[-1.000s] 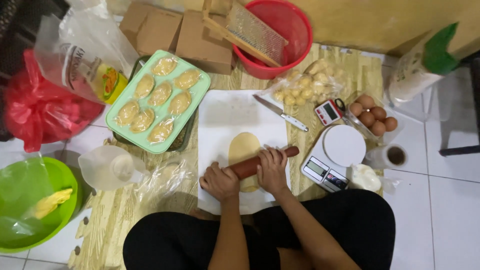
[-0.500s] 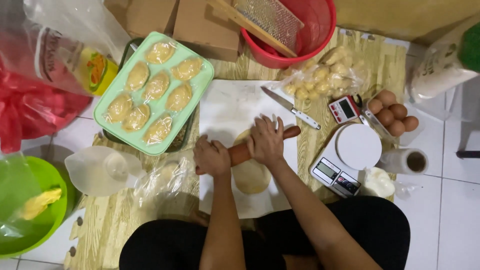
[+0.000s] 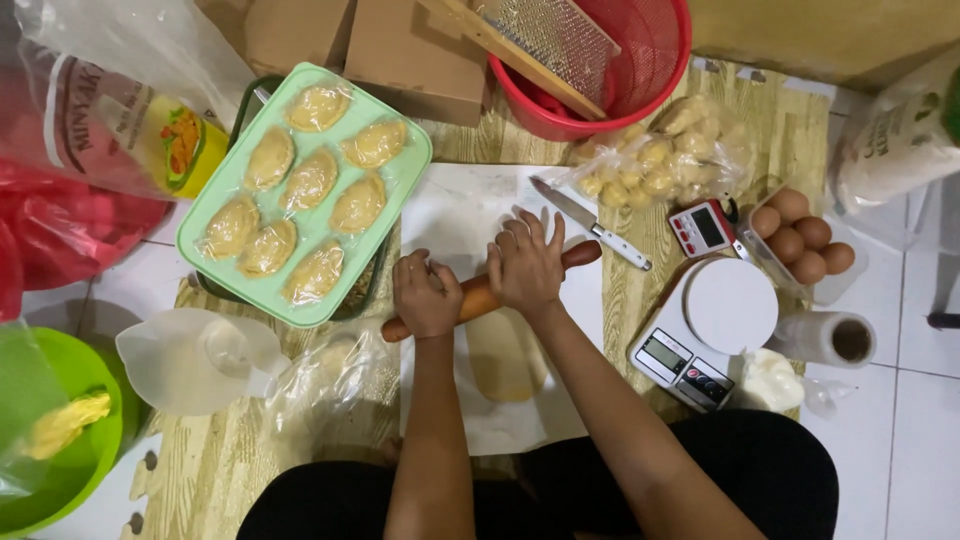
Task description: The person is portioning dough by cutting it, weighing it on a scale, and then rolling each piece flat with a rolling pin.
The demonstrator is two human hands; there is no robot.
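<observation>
Both hands on the brown wooden rolling pin (image 3: 480, 292), which lies slanted across the white rectangular cutting board (image 3: 450, 215) on the wood-pattern floor mat (image 3: 215, 470).

Left hand (image 3: 425, 298): curled down over the pin near its left end, knuckles up, pressing rather than wrapped fully round.
Right hand (image 3: 527, 265): palm flat on the pin toward its right end, fingers spread and lifted. Looks like an open-palm push so the pin can turn under it.

Pale yellow oval sheet of flattened dough (image 3: 505, 355) lies on the board just behind the pin, nearer the person's body. Pin sits at the sheet's far edge; contact there is hidden by the hands.

Around the board, all within arm's reach:
- mint green plastic tray (image 3: 400, 135) with eight half-moon filled pastries under clear film, left of the board, likely covered against drying
- steel knife with white handle (image 3: 590, 225) on the board's far right corner, blade clear of the hands
- white digital kitchen scale (image 3: 720, 310) to the right, small red-and-white pocket scale (image 3: 703, 228) beyond it
- clear container of brown eggs (image 3: 800, 240), roll of cling film (image 3: 828, 338)
- clear bag of dough balls (image 3: 655, 160)
- red plastic basin (image 3: 670, 70) holding a wood-framed grater
</observation>
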